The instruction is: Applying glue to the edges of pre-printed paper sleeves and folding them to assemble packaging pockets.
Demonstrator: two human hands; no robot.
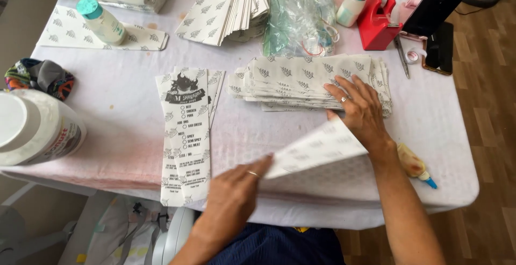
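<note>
**Paper sleeves on a white-covered table**

Stacks of white paper sleeves with a grey leaf print lie across the table (pixel 129 98). One flat pile of leaf-print sleeves (pixel 301 80) sits right of centre; a fanned stack (pixel 228 7) leans at the far edge beside a crumpled clear plastic bag (pixel 298 15). Near the middle lie long printed sleeves with a dark emblem and checkbox lines (pixel 185 136), face up. A red tape dispenser (pixel 376 20) stands far right, with a white bottle with a teal cap (pixel 352 2) just beside it; a second such bottle (pixel 102 22) lies far left.

The left hand (pixel 234 195) pinches the near corner of a single white paper sleeve (pixel 317 147), lifting it off the table. The right hand (pixel 360 109), fingers spread, presses flat on the pile, its wrist over the lifted sleeve.
</note>
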